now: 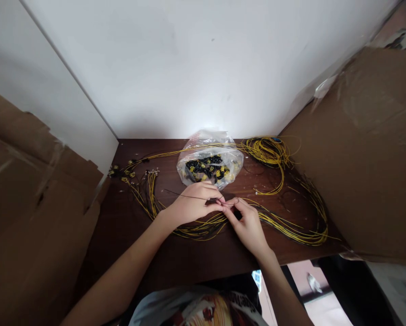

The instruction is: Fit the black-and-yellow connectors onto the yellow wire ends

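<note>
My left hand point(194, 202) and my right hand point(249, 222) meet over the middle of the table, fingertips almost touching. A thin black wire point(186, 195) runs across the back of my left hand to its fingertips, where a small dark piece point(212, 200) shows. My right thumb and forefinger are pinched at the wire near a small loop in it; the exact contact is partly hidden. Under and beside both hands lies a long bundle of yellow and black wires point(291, 232). Just beyond them sits a clear plastic bag point(236, 159) holding black and yellow small parts.
A coil of yellow wires point(267, 153) lies at the back right of the brown table point(176, 260). Wire ends with yellow and black pieces point(123, 173) gather at the left. Cardboard point(369, 149) stands on both sides, and a white wall point(203, 68) rises behind.
</note>
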{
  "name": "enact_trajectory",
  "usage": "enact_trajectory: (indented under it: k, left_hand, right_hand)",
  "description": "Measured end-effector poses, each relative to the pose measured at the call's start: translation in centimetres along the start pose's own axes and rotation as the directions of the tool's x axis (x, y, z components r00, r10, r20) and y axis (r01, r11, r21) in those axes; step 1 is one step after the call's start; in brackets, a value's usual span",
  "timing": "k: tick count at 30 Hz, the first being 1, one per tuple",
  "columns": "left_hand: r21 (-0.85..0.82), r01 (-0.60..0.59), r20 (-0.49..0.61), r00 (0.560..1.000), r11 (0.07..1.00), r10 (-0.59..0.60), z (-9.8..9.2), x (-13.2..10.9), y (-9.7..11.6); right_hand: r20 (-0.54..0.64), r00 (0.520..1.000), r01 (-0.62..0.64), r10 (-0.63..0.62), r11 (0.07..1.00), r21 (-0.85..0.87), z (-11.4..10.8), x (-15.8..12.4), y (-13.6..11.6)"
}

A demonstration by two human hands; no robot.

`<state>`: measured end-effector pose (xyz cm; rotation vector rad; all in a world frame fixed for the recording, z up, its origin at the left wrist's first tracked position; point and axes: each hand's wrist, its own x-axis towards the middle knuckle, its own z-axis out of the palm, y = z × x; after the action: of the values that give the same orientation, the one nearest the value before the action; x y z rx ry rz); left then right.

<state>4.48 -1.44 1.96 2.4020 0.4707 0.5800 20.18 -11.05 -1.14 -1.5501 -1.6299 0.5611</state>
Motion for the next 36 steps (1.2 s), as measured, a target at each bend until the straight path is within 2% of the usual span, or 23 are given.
enact_trajectory:
  k: [4,11,13,16,21,24,28,33,36]
  left_hand:
    - [0.090,-0.010,0.021,1.000,0.996,0.008,0.1,0.0,-0.1]
    - [0.314,-0.010,-0.063,0.998,0.949,0.031,0.1,-0.3,-0.7]
    - [0.367,-0.001,-0.102,0.994,0.930,0.041,-0.3,-0.4,-0.9]
    - [0.396,0.077,-0.231,0.973,0.915,0.019,-1.0,-0.6,-1.2]
    - [0.351,0.188,-0.474,0.880,0.917,0.001,-2.1,-0.7,-1.6]
    - [0.300,0.252,-0.570,0.821,0.920,-0.039,-2.7,-0.8,-1.8]
    - [0.205,0.314,-0.600,0.788,0.927,-0.135,-3.3,-0.9,-1.8]
    - [0.075,0.337,-0.621,0.752,0.938,-0.220,-3.7,-0.9,-1.7]
    - [-0.024,0.346,-0.628,0.725,0.938,-0.284,-3.7,-0.8,-1.8]
  right_hand:
    - [0.005,1.000,-0.014,0.014,1.000,0.008,0.0,0.1,-0.2]
    - [-0.002,1.000,-0.004,0.004,1.000,0.001,0.0,0.1,-0.2]
    - [-0.003,1.000,-0.008,0.008,1.000,-0.002,0.0,0.0,-0.2]
    - [-0.005,1.000,-0.012,0.012,1.000,0.001,0.1,0.0,-0.1]
    - [-0.004,1.000,-0.011,0.011,1.000,0.007,0.1,0.1,-0.2]
    - [-0.007,1.000,-0.011,0.011,1.000,0.011,0.0,0.0,-0.2]
    - [-0.043,0.999,-0.020,0.022,0.999,0.035,0.0,-0.1,-0.1]
    - [-0.129,0.991,-0.039,0.049,0.997,0.073,-0.1,-0.1,0.0]
    - [-0.165,0.986,-0.007,0.021,0.996,0.085,-0.2,-0.1,0.0]
